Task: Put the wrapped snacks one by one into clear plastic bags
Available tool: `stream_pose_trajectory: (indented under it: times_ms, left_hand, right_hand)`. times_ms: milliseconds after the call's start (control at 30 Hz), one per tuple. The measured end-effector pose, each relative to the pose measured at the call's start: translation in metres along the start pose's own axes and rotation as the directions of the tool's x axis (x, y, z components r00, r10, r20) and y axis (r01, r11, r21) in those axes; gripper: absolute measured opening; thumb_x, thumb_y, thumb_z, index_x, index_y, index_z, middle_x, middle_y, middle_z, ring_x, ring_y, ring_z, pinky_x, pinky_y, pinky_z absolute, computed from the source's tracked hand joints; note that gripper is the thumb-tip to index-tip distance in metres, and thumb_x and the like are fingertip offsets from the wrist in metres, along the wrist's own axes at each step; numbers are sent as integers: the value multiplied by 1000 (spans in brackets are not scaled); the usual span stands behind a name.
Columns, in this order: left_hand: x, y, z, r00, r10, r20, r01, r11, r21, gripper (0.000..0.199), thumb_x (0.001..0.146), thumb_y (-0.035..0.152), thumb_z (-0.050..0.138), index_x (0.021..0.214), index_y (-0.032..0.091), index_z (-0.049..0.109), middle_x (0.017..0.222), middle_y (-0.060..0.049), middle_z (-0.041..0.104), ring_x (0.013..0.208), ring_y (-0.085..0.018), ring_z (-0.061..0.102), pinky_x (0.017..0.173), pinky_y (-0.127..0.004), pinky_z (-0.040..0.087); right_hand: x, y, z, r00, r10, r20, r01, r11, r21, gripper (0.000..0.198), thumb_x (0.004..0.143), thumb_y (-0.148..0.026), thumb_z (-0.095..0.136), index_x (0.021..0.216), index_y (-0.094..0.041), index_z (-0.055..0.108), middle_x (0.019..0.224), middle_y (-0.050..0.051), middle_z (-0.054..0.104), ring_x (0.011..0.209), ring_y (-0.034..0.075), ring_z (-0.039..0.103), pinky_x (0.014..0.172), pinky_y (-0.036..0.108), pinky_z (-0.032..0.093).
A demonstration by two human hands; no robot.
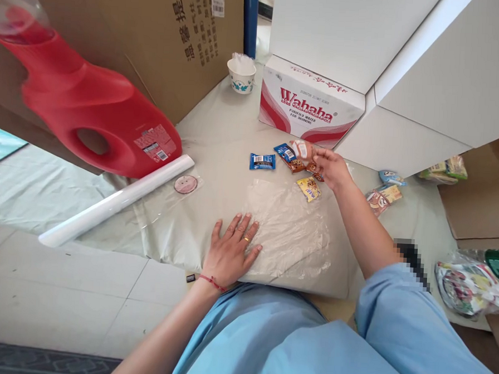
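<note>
My left hand [231,252] lies flat with spread fingers at the left edge of a clear plastic bag [291,228], which is smoothed out on the cloth-covered table [219,132]. Beyond the bag, my right hand [331,168] has its fingers closed at the right end of an orange-brown snack packet [302,150]. Beside that packet is a blue and brown snack packet [290,157]; another brown wrapper is partly hidden under my fingers. A yellow snack packet [308,188] lies just below, and a small blue packet [262,161] sits apart to the left.
A white and red Wahaha water carton [312,104] stands behind the packets, beside white cabinets [426,90]. Leftward are a red detergent jug [106,112], a white roll [117,199] and a round pink item [185,184]. More packets [377,201] lie right of my forearm; a paper cup [241,75] stands behind.
</note>
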State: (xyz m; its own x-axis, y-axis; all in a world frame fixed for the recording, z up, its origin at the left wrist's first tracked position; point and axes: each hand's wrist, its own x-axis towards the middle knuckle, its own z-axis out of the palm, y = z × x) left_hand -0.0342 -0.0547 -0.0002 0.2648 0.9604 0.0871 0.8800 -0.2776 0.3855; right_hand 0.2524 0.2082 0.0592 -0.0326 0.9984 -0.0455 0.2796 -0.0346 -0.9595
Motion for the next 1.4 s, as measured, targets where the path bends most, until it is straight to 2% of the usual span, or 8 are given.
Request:
stream_pose_trajectory:
  times_ms: [67,200,367,533,867,1100,1267,1400]
  left_hand:
    - [0,0,0,1000,0,-1,0,1000,0,57,103,48,48,157,31,49,168,-10,41,157,-36,37,129,-66,5]
    - [0,-1,0,1000,1,5,-1,1000,29,57,103,48,49,157,30,50,168,-11,41,156,-36,38,129,-66,6]
    - [0,-2,1,1000,9,1,-9,997,72,58,103,49,48,158,29,49,167,-11,42,155,-37,39,128,-67,11]
    - [0,-1,1,1000,10,8,-11,991,137,58,104,49,46,158,29,49,168,-10,41,155,-36,39,127,-67,14]
    - [0,-5,4,1000,29,-9,-28,991,128,60,103,48,47,160,28,45,168,-13,41,154,-39,41,125,-71,18]
    - [-18,-18,-6,925,177,-337,-178,984,27,70,99,28,60,164,34,35,174,-12,29,161,-37,27,127,-61,29]
    - [-42,-28,-24,927,366,-84,-374,919,-123,72,94,38,69,159,27,41,155,-11,59,154,-31,43,131,-56,24]
    - [-49,-43,-25,931,364,8,-352,906,-236,23,99,31,61,120,27,69,148,-8,66,144,-26,56,128,-50,33]
  right_hand:
    - [-40,0,-9,971,-32,236,28,999,20,37,79,-46,77,106,-21,75,95,4,76,77,18,67,73,34,56]
    - [-105,8,-5,793,-69,605,215,961,-172,30,92,-44,65,108,-23,79,101,5,78,93,22,70,90,42,57]
    - [-142,15,14,837,-276,473,512,701,-497,32,103,-34,55,123,-20,75,124,15,71,119,29,61,109,54,47]
    - [-169,17,31,719,-290,631,668,537,-515,58,93,-40,76,146,-22,61,148,15,59,146,37,40,121,61,35]
    - [-183,24,51,764,-275,584,629,522,-577,51,94,-25,74,143,-24,62,145,14,61,148,35,40,124,64,28]
    - [-224,31,12,761,-431,484,636,642,-428,50,102,-41,62,148,-22,54,155,19,50,144,31,46,119,55,42]
    - [-282,51,-26,797,-361,485,569,719,-400,46,96,-44,72,134,-22,62,141,18,59,130,32,54,107,53,53]
    - [-307,70,-30,843,-364,396,522,731,-440,17,103,-19,58,117,-23,68,134,14,64,125,27,57,104,49,54]
